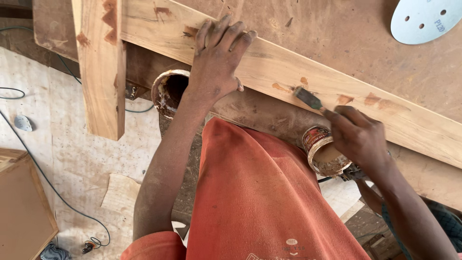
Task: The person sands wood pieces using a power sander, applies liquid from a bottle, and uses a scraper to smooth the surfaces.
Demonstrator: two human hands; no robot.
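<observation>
At the far left of the frame, a green cable (45, 180) is seen trailing over the pale floor (82, 159), and a short upright plank (101, 67) with reddish filler patches stands at the upper left. Just right of it, an open tin (168, 91) sits below the edge of a long plank (288, 72), whose long axis runs diagonally from the upper left down to the right edge of the frame.

At centre, the left hand (216, 58) is laid flat on the long plank, fingers pressed together and hooked over its far edge, the arm stretched straight up from the lower left; nothing is pinched in it. An orange garment (255, 192) fills the lower middle.

Right of centre, a small brush (310, 99) is pinched in the right hand (361, 137), its dark tip touching the near face of the plank beside an orange-brown patch. The plank lies up and to the left of this grip, so the right hand is the nearer one to the patches. A second tin (322, 151) is seen just under that hand; whether it is held cannot be told. A round sanding disc (423, 19) lies on the board at the upper right.
</observation>
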